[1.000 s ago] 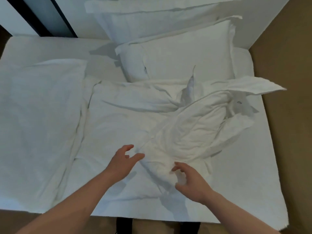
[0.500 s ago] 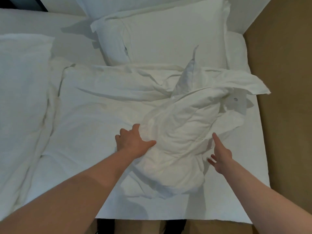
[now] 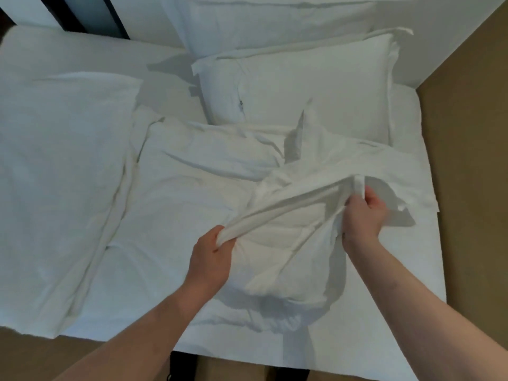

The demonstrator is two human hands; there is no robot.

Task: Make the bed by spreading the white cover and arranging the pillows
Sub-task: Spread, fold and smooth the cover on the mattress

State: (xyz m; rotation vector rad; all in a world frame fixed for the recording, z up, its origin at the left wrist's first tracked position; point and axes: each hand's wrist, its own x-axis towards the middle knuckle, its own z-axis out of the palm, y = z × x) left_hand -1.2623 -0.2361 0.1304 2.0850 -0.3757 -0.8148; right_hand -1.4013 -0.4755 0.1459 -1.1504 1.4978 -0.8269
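Both hands, open a moment ago, now pinch the white cover [image 3: 277, 243] in closed fingers [image 3: 224, 237]; pull its edge taut between them before spreading.

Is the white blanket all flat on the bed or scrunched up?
Scrunched up. The white cover sits bunched, one edge pulled between the left hand and right hand.

Soft, dim, cool light is cast over the bed [image 3: 412, 339]. Grey shadows are thrown below the bunched white cover [image 3: 288, 270]. Straight lines are bent at the frame edges, and detail is slightly blurred.
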